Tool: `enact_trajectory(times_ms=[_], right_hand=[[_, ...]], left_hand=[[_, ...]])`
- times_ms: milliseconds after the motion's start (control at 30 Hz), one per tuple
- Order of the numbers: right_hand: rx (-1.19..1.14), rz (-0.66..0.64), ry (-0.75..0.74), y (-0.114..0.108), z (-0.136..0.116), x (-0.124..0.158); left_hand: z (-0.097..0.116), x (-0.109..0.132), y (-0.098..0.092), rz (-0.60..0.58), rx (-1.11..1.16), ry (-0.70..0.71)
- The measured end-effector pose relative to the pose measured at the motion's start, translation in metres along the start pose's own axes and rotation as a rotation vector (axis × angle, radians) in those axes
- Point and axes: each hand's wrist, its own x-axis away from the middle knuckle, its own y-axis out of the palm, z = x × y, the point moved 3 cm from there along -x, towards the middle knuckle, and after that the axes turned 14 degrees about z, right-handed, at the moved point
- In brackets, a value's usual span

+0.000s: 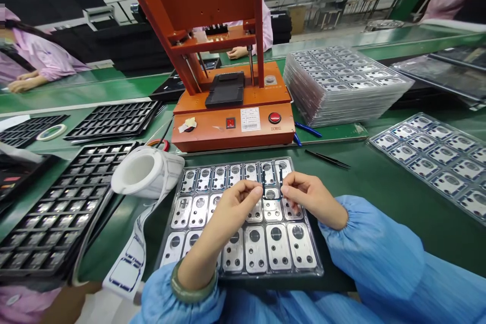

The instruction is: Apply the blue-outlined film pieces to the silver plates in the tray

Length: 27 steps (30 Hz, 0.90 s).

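Observation:
Between my two hands is a thin dark-blue adhesive frame (281, 176), pinched at its two sides. My left hand (236, 207) grips its left side with thumb and fingers closed. On the opposite side, my right hand (309, 195) has thumb and fingertips closed on it. The frame is over a clear plastic tray (319, 266) of silver metal plates. Plates along the tray's back row carry similar dark-blue outlines; nearer plates (279, 247) look bare. My left forearm hides some plates.
An orange press (231, 129) stands behind the tray. Left are a white label roll (172, 167) with its trailing strip (132, 258) and black trays (45, 212). Right are tweezers (327, 159), stacked trays (334, 98) and another filled tray (436, 154). Co-workers sit beyond.

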Motion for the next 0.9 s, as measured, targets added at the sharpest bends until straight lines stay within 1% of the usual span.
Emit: enact_trajectory(times_ms=[100, 200, 367, 533, 633, 700, 800, 900], right_hand=[[0.012, -0.021, 0.006, 0.001, -0.001, 0.001], [0.021, -0.033, -0.005, 0.001, -0.003, 0.002], [0.045, -0.047, -0.046, -0.004, -0.01, 0.004], [0.069, -0.028, -0.089, -0.016, -0.018, 0.004], [0.152, 0.025, -0.096, -0.024, -0.017, -0.001], [0.203, 0.063, -0.093, -0.029, -0.015, -0.006], [0.274, 0.12, -0.076, -0.035, -0.009, -0.015], [0.356, 0.173, -0.034, -0.041, -0.002, -0.023]], left_hand=[[0.002, 0.001, 0.002, -0.034, 0.05, -0.021], [0.004, 0.003, 0.003, -0.057, 0.041, -0.011], [0.01, 0.007, 0.002, 0.005, 0.001, -0.006], [0.03, 0.007, 0.007, 0.009, -0.091, 0.043], [0.04, -0.003, 0.015, -0.014, -0.195, 0.079], [0.041, -0.014, 0.022, -0.033, -0.246, 0.094], [0.034, -0.033, 0.035, -0.048, -0.297, 0.129], [0.023, -0.048, 0.044, -0.021, -0.356, 0.222]])
